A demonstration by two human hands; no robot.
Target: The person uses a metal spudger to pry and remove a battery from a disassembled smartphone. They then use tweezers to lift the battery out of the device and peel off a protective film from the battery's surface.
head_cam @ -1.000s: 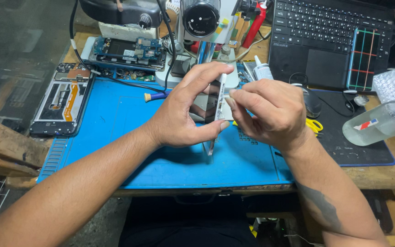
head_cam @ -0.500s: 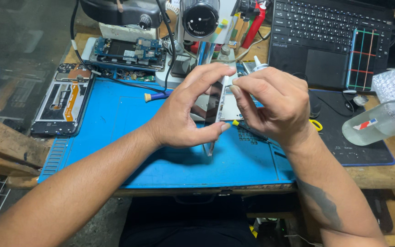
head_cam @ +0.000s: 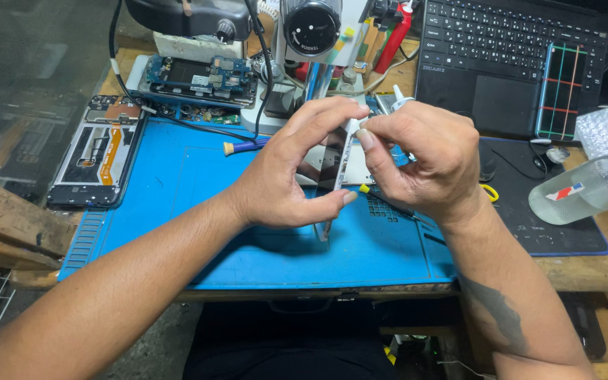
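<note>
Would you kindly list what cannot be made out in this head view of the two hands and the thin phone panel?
- Thin silver phone panel: seen edge-on, so its faces stay hidden.
- Small white tube: mostly covered by the right hand; its tip is too small to judge.
- Left hand: palm side hidden behind its own fingers.
- Black laptop: screen cut off by the top edge.

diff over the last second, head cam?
Right hand slid from the middle of the phone panel up to its top edge, fingertips now pinching there. Left hand kept its grip on the upright panel; blue mat and opened phones unchanged.
</note>
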